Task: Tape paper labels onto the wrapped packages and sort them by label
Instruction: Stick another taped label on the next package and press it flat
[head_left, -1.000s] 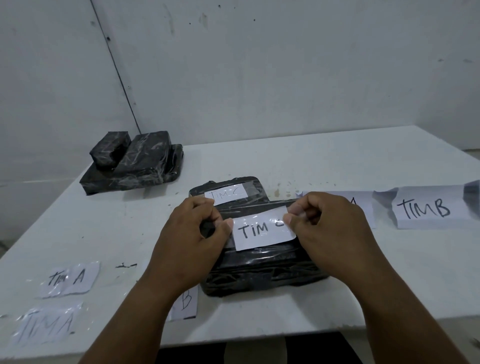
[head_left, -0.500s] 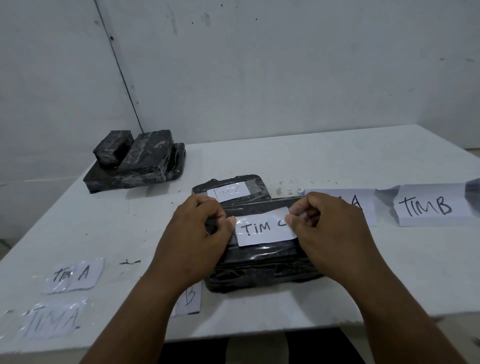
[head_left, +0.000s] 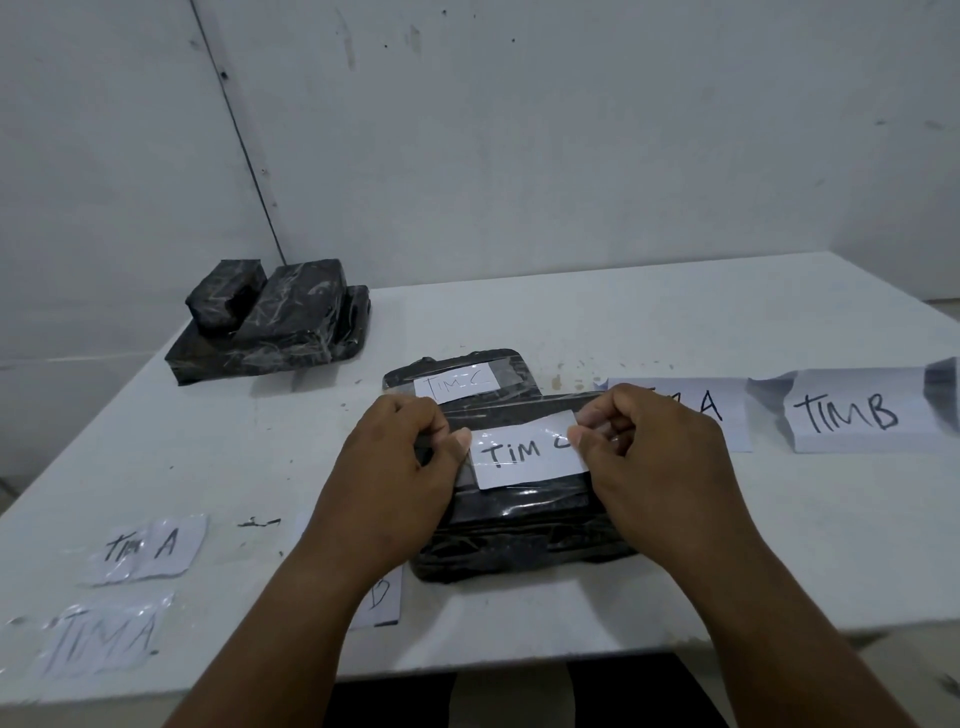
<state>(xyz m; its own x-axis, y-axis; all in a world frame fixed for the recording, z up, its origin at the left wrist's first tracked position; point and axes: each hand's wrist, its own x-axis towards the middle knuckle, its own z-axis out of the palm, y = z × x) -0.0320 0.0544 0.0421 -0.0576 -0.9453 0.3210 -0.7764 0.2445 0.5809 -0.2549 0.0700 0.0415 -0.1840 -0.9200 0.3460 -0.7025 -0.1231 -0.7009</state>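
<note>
On the white table a black wrapped package lies near the front edge, long axis left to right. Left hand and right hand pinch the ends of its "TIM C" label, which tilts up rightward.

A white table stands against bare, scuffed pale walls meeting at a dark corner seam.
</note>
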